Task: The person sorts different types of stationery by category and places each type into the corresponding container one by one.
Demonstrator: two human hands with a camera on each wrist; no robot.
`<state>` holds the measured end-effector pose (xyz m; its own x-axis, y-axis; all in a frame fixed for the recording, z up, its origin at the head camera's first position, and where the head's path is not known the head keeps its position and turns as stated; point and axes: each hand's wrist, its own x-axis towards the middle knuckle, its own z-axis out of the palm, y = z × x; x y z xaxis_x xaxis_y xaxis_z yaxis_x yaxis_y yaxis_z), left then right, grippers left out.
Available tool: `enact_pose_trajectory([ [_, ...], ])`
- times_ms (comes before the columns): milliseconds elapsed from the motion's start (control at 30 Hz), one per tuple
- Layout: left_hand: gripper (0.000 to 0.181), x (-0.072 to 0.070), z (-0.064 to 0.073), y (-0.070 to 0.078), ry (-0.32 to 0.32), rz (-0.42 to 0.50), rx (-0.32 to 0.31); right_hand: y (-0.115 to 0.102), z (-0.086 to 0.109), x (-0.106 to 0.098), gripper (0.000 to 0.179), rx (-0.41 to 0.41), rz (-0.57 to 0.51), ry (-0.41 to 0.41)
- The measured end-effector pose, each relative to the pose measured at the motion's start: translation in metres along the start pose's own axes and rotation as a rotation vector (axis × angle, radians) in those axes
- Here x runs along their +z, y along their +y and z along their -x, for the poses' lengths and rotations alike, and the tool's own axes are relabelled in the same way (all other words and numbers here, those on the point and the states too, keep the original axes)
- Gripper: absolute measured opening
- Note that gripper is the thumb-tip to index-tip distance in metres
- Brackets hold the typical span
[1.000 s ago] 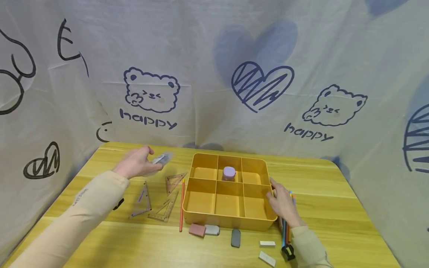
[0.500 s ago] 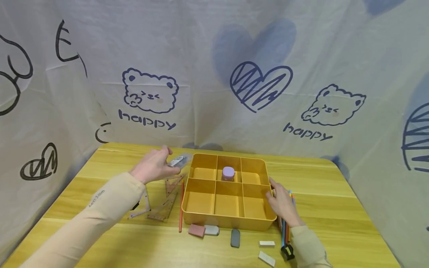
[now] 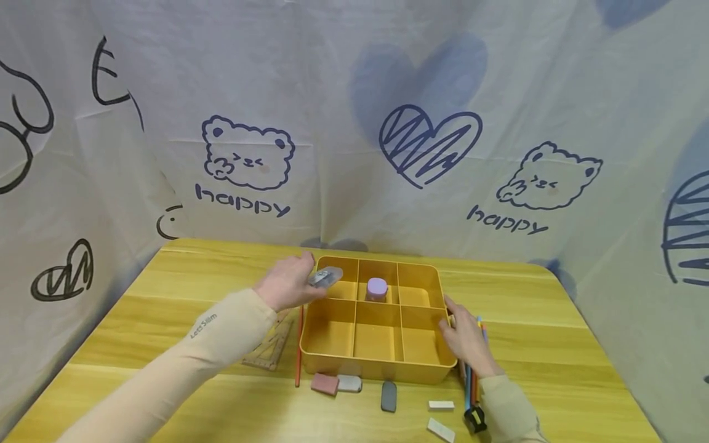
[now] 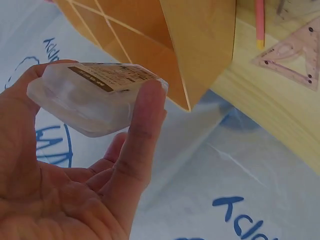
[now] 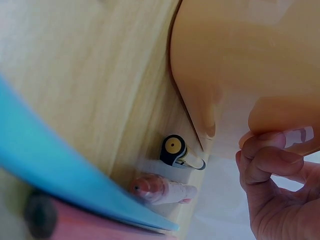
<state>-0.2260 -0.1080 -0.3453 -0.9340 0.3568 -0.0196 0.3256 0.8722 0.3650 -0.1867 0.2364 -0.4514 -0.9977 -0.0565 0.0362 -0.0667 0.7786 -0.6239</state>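
Note:
My left hand [image 3: 287, 284] pinches a small clear plastic case [image 4: 90, 100] with a printed label between thumb and fingers. It holds the case above the back left compartment of a yellow divided box [image 3: 382, 371]. Fingers of my right hand [image 3: 466, 337] are curled at the box's right wall, gripping it near an opening seen in the right wrist view. A purple-topped object [image 3: 377, 288] stands in the back middle compartment. The left forearm hides part of the table and some of the set squares.
Left of the box lie a set square [image 3: 268, 349] and a red pencil [image 3: 299, 354]. In front are a pink eraser [image 3: 325, 384], a white eraser [image 3: 349, 383], a grey one [image 3: 389, 397] and two white bars [image 3: 440, 405]. Several pencils [image 3: 471, 387] lie by my right wrist.
My left hand has carried the clear case rightward, from above the table's left side to over the box's back left compartment. My right hand stays at the box's right side.

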Motion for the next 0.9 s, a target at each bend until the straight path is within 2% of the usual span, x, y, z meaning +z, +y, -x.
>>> enact_pose_trajectory([
  [267,0.037,0.017,-0.019,0.012,-0.008,-0.087,0.009,0.001,0.000,0.001,0.057,0.001,-0.004,0.002],
  [400,0.037,0.024,-0.026,0.016,-0.027,-0.097,-0.016,0.001,0.000,0.001,0.056,-0.004,-0.009,0.005],
  [700,0.047,0.037,-0.036,0.026,-0.048,-0.128,-0.071,0.000,0.001,0.001,0.055,-0.015,-0.017,0.009],
  [900,0.047,0.043,-0.040,0.026,-0.036,-0.168,-0.073,0.000,0.000,0.001,0.056,-0.016,-0.026,0.007],
])
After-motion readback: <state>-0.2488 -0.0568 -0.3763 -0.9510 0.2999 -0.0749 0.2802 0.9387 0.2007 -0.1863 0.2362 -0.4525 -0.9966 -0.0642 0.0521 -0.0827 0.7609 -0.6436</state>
